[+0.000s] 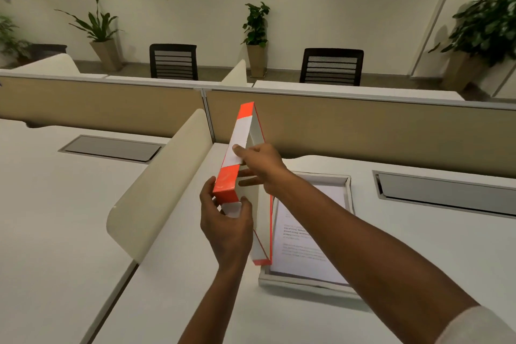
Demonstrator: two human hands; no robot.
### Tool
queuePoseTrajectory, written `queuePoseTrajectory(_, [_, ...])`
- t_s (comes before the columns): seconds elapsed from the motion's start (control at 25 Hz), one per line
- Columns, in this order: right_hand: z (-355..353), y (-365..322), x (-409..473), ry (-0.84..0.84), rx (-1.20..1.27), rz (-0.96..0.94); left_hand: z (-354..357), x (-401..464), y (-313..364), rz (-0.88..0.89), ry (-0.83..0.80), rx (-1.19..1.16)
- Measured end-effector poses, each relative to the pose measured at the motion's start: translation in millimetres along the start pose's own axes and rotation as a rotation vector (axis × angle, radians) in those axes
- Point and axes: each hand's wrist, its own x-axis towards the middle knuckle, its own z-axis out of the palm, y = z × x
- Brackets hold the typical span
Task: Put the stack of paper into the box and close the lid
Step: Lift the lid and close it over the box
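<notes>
Right hand (261, 163): reaches from my pale sleeve (474, 327), pinching the lid's white-banded side.
Left hand (226, 220): clasps the lid's near orange corner.
Lid (240, 145): orange and white, held on edge, tilted above the desk (195, 288).
Box (304, 281): white, open, on the desk.
Paper stack (307, 243): printed, lying inside the box.

A glossy orange-and-white cardboard lid (242, 148) with a matt white inside. A shallow white cardboard box (347, 190) holding matt printed white paper (307, 254). A smooth, matt white desk top (418, 232) with a cream, satin-finish plastic divider (164, 184).
</notes>
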Motion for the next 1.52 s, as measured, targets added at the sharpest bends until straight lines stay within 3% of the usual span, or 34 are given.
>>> queuePoseTrajectory(0.12, [-1,0,3,0.025,0.07,-0.002,-1,0,5,0.053,-0.115,0.022])
queuePoseTrajectory(0.2, [-11,-1,0,0.023,0.138,0.024,-11,10,-5,0.035,-0.238,-0.086])
queuePoseTrajectory(0.24, [-18,-1,-4,0.01,0.179,0.034,-17,18,-16,-0.037,-0.27,-0.172])
queuePoseTrajectory(0.32, [-33,2,-15,-0.024,0.245,0.022,-20,40,-48,-0.37,-0.318,-0.292])
queuePoseTrajectory(0.44, [-51,17,-35,-0.07,0.302,-0.029,-16,55,-96,-0.819,-0.628,-0.032])
queuePoseTrajectory(0.48, [-57,24,-42,-0.081,0.316,-0.037,-12,52,-105,-0.893,-0.741,-0.003])
queuePoseTrajectory(0.56, [-72,37,-51,-0.082,0.342,-0.036,-5,50,-112,-0.955,-0.801,-0.062])
queuePoseTrajectory(0.72, [-128,70,-64,0.019,0.39,-0.034,13,49,-114,-0.747,-0.774,0.038])
queuePoseTrajectory(0.88, [-176,120,-75,0.284,0.384,0.082,25,35,-113,-0.586,-0.712,0.159])
queuePoseTrajectory(1.04, [-198,170,-83,0.5,0.212,0.08,38,18,-109,-0.478,-0.787,0.209])
queuePoseTrajectory(1.32, [-209,243,-90,0.554,0.052,0.177,40,-10,-110,-0.411,-0.951,0.232])
queuePoseTrajectory(1.52, [-210,260,-92,0.541,0.014,0.228,41,-27,-112,-0.398,-0.934,0.226])
